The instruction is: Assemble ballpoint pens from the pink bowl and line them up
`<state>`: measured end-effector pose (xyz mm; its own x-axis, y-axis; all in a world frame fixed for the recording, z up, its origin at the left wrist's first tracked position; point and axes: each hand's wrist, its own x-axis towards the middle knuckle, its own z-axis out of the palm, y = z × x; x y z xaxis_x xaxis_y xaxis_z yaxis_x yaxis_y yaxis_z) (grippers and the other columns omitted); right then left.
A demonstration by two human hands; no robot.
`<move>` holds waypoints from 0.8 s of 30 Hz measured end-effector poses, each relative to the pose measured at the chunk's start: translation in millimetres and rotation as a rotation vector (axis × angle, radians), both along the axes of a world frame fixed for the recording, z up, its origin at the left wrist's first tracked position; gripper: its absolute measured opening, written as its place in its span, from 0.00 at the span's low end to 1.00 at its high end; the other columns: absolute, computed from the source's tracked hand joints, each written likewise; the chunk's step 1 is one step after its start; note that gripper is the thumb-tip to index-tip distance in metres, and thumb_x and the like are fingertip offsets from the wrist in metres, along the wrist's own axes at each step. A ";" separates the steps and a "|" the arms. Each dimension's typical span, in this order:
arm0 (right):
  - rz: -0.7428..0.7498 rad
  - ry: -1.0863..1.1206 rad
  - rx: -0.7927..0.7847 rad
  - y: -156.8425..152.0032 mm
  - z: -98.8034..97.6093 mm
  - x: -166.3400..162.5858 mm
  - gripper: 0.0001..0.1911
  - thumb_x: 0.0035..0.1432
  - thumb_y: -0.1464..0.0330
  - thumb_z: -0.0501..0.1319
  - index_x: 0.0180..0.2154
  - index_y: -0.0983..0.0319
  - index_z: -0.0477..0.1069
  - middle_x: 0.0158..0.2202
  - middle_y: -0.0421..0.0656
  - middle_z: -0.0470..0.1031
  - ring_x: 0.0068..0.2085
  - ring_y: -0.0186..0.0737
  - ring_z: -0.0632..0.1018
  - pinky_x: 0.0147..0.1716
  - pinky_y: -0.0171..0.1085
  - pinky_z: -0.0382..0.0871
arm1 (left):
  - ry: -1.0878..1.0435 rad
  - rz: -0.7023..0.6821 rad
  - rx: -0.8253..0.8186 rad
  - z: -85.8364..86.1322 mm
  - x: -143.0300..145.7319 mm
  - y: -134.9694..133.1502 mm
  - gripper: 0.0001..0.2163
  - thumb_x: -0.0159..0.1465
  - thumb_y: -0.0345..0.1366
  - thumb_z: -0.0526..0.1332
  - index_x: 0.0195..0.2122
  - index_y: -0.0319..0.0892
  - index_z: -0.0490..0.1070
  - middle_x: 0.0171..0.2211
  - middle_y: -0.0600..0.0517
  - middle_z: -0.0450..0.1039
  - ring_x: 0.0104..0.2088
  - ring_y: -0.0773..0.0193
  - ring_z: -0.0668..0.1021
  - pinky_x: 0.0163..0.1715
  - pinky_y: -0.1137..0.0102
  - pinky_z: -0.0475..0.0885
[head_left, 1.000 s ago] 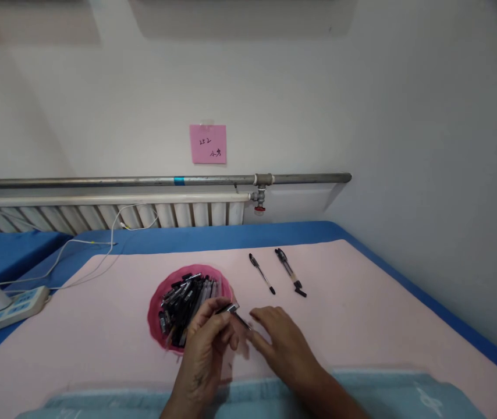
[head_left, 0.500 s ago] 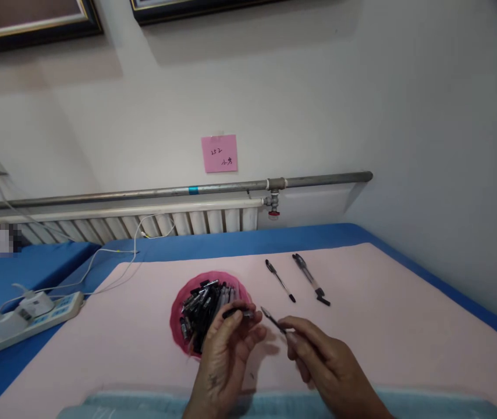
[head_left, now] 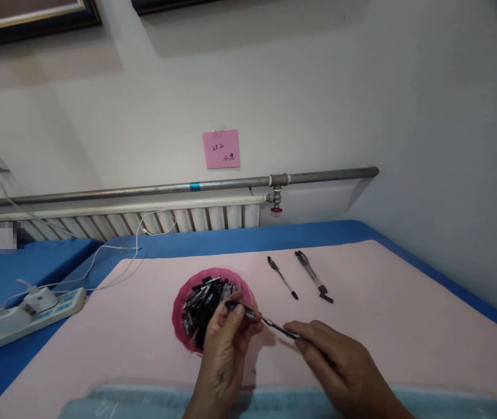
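Between the thumb and fingers of my left hand is a dark pen cap, its mouth facing right. My right hand pinches a pen by its barrel, the tip pointing left at the mouth of the cap. Tip and cap meet or nearly meet; I cannot tell whether the tip is inside. Behind my left hand sits a pink bowl filled with dark pen parts, partly hidden by that hand.
One capped pen lies on the pink sheet beyond my hands. Right of it are more pens and a small black piece. At the left, a power strip carries plugs and white cables. A light-blue cloth edges the front.
The pen's tip has come up to the cap's mouth, closing the gap between them. My right hand has shifted slightly right along the pen. The view has shifted slightly.
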<state>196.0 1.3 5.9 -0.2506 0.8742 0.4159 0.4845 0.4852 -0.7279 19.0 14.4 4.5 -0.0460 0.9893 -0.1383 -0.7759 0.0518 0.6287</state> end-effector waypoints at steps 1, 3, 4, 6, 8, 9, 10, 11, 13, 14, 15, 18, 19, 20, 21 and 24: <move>0.002 -0.016 0.009 0.0 0.0 -0.1 0.14 0.55 0.71 0.57 0.42 0.54 0.75 0.28 0.42 0.76 0.28 0.40 0.76 0.27 0.34 0.69 | 0.004 0.000 -0.002 -0.5 -0.2 0.4 0.11 0.54 0.30 0.65 0.40 0.41 0.71 0.28 0.53 0.74 0.29 0.67 0.77 0.32 0.70 0.74; 0.011 -0.042 0.023 -0.3 0.8 -1.0 0.14 0.55 0.71 0.56 0.42 0.55 0.75 0.27 0.42 0.75 0.28 0.39 0.76 0.27 0.34 0.69 | 0.007 -0.009 -0.007 -0.9 -0.1 0.9 0.10 0.53 0.30 0.65 0.37 0.41 0.72 0.27 0.53 0.74 0.29 0.67 0.77 0.30 0.71 0.73; 0.017 -0.056 0.025 -0.7 1.5 -1.7 0.14 0.56 0.71 0.55 0.43 0.55 0.74 0.27 0.42 0.75 0.27 0.39 0.76 0.27 0.34 0.69 | 0.008 -0.017 -0.012 -0.8 0.1 0.8 0.10 0.53 0.30 0.66 0.36 0.40 0.72 0.27 0.52 0.74 0.29 0.67 0.77 0.30 0.71 0.73; 0.030 -0.092 0.027 -1.7 2.8 -3.0 0.15 0.57 0.72 0.53 0.44 0.56 0.73 0.27 0.41 0.74 0.27 0.37 0.76 0.26 0.33 0.68 | 0.015 -0.032 -0.020 -0.1 0.7 0.2 0.10 0.52 0.31 0.66 0.36 0.40 0.72 0.27 0.52 0.74 0.29 0.66 0.77 0.29 0.71 0.73; 0.033 -0.128 0.036 -2.6 3.3 -3.8 0.15 0.58 0.72 0.51 0.44 0.57 0.72 0.28 0.41 0.74 0.28 0.37 0.76 0.27 0.33 0.68 | 0.029 -0.041 -0.023 0.6 0.9 -0.5 0.11 0.53 0.32 0.66 0.38 0.39 0.72 0.28 0.51 0.74 0.29 0.65 0.77 0.28 0.71 0.73; 0.029 -0.142 0.043 -3.0 3.1 -3.9 0.15 0.58 0.73 0.51 0.43 0.57 0.72 0.28 0.41 0.74 0.28 0.36 0.76 0.27 0.32 0.69 | 0.038 -0.046 -0.022 0.8 0.8 -0.7 0.11 0.54 0.34 0.65 0.39 0.39 0.72 0.28 0.50 0.74 0.29 0.64 0.77 0.28 0.70 0.73; 0.027 -0.152 0.050 -3.2 2.6 -4.0 0.15 0.59 0.73 0.51 0.43 0.57 0.72 0.28 0.41 0.74 0.28 0.36 0.76 0.27 0.32 0.69 | 0.046 -0.050 -0.022 0.8 0.6 -0.6 0.11 0.56 0.35 0.63 0.40 0.38 0.72 0.29 0.49 0.75 0.30 0.64 0.77 0.28 0.70 0.74; 0.025 -0.159 0.055 -3.3 2.0 -4.0 0.15 0.59 0.73 0.51 0.43 0.57 0.71 0.29 0.41 0.74 0.29 0.36 0.76 0.28 0.32 0.69 | 0.054 -0.056 -0.023 0.4 0.5 -0.4 0.12 0.57 0.37 0.62 0.40 0.37 0.72 0.29 0.48 0.75 0.30 0.63 0.77 0.28 0.69 0.74; 0.024 -0.163 0.054 -3.4 0.7 -4.0 0.14 0.59 0.72 0.51 0.44 0.57 0.71 0.29 0.41 0.74 0.29 0.36 0.76 0.28 0.32 0.69 | 0.075 -0.062 -0.028 -1.2 0.3 0.8 0.13 0.59 0.40 0.60 0.41 0.36 0.72 0.30 0.46 0.75 0.30 0.63 0.77 0.29 0.69 0.74; 0.027 -0.162 0.051 -3.3 0.2 -4.2 0.14 0.59 0.72 0.51 0.44 0.57 0.70 0.30 0.41 0.74 0.30 0.36 0.76 0.28 0.32 0.69 | 0.086 -0.063 -0.031 -2.3 0.4 1.6 0.14 0.59 0.41 0.59 0.41 0.36 0.72 0.30 0.45 0.75 0.30 0.63 0.77 0.29 0.68 0.74; 0.030 -0.162 0.045 -3.3 -0.3 -4.4 0.14 0.59 0.72 0.50 0.44 0.57 0.70 0.30 0.41 0.74 0.30 0.36 0.76 0.29 0.32 0.69 | 0.097 -0.062 -0.031 -3.5 0.6 2.4 0.15 0.59 0.41 0.59 0.42 0.35 0.72 0.30 0.45 0.75 0.31 0.62 0.77 0.30 0.68 0.74; 0.029 -0.171 0.034 -3.3 -1.0 -5.1 0.14 0.59 0.73 0.50 0.43 0.57 0.70 0.30 0.40 0.75 0.30 0.36 0.77 0.29 0.32 0.70 | 0.129 -0.069 -0.012 -6.0 1.6 3.5 0.16 0.59 0.42 0.59 0.42 0.35 0.72 0.30 0.44 0.76 0.33 0.59 0.78 0.29 0.69 0.73; 0.027 -0.173 0.037 -3.3 -1.1 -5.4 0.14 0.59 0.73 0.50 0.44 0.57 0.70 0.30 0.40 0.75 0.30 0.35 0.77 0.29 0.32 0.70 | 0.139 -0.077 -0.002 -6.2 1.9 3.3 0.16 0.59 0.42 0.59 0.42 0.35 0.72 0.30 0.44 0.75 0.33 0.59 0.78 0.29 0.69 0.73; 0.025 -0.171 0.044 -3.2 -1.3 -5.8 0.14 0.59 0.73 0.50 0.44 0.57 0.69 0.31 0.40 0.75 0.30 0.35 0.77 0.29 0.32 0.70 | 0.149 -0.083 0.006 -6.3 2.1 2.8 0.16 0.59 0.42 0.59 0.42 0.35 0.72 0.30 0.44 0.75 0.33 0.59 0.78 0.29 0.69 0.72; 0.025 -0.168 0.052 -3.1 -1.5 -6.2 0.14 0.59 0.73 0.50 0.44 0.56 0.69 0.31 0.40 0.75 0.30 0.35 0.77 0.29 0.32 0.70 | 0.157 -0.092 0.015 -6.2 2.3 2.1 0.16 0.59 0.42 0.59 0.42 0.35 0.72 0.30 0.44 0.75 0.33 0.59 0.78 0.29 0.69 0.72; 0.027 -0.161 0.070 -3.0 -2.5 -8.2 0.15 0.59 0.73 0.50 0.45 0.56 0.68 0.32 0.40 0.76 0.31 0.35 0.77 0.29 0.31 0.71 | 0.170 -0.117 0.027 -5.7 2.4 0.0 0.16 0.60 0.42 0.57 0.43 0.36 0.72 0.30 0.45 0.75 0.33 0.59 0.77 0.30 0.69 0.72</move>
